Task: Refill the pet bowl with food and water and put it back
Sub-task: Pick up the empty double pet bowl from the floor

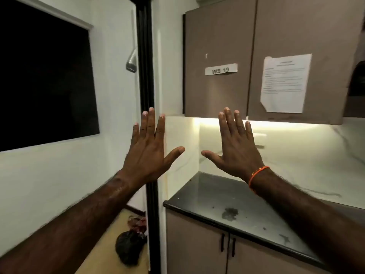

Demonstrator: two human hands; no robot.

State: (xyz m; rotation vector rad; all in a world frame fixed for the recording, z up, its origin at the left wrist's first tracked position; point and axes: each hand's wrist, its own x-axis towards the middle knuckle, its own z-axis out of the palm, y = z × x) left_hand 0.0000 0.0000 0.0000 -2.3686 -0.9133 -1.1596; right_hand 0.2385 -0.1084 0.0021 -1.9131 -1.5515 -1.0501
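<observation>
Showing two raised hands, backs to the camera: left hand (147, 153) and right hand (236, 151), each with five fingers spread, holding nothing. One orange wristband (256, 176) circles the right wrist. One dark countertop (246, 210) lies below two upper cabinet doors (215, 56) bearing two papers. The pet bowl is out of view.
</observation>
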